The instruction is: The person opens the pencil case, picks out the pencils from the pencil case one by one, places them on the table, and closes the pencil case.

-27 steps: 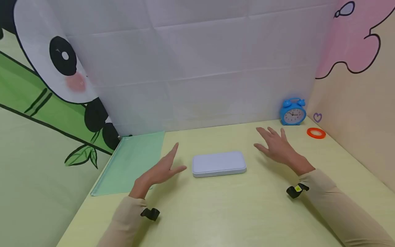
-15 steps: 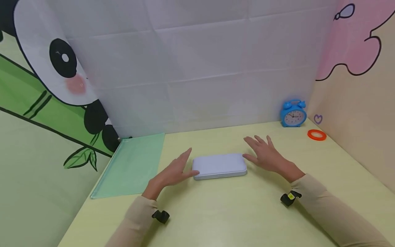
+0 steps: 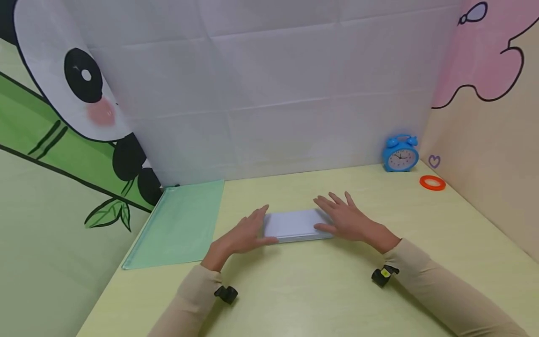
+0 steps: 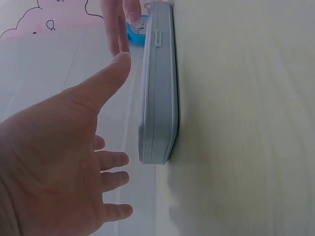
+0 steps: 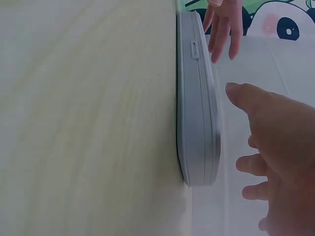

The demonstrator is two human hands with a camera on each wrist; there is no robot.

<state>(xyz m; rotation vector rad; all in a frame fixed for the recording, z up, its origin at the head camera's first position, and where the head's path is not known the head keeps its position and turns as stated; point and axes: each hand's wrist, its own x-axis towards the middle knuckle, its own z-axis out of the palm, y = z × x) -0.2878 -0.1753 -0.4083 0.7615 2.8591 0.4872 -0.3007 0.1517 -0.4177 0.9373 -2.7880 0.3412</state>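
A flat, pale lavender case (image 3: 292, 224) with rounded corners lies closed on the table. In the left wrist view the case (image 4: 162, 98) shows a grey side with a small latch. My left hand (image 3: 243, 235) hovers by its left end, thumb and fingers spread apart. Over the right end is my right hand (image 3: 347, 221), its fingers extended. In the right wrist view a gap shows between the right hand (image 5: 283, 142) and the case (image 5: 197, 108). Neither hand grips anything.
A translucent green mat (image 3: 181, 224) covers the table's left part. At the back right stands a blue alarm clock (image 3: 401, 154), with an orange-red ring (image 3: 432, 183) in front of it. A white cloth (image 3: 269, 93) hangs behind the table (image 3: 303, 295).
Both hands have moved inward, the left hand to the right and the right hand to the left, and now flank the case. The case has stayed in place.
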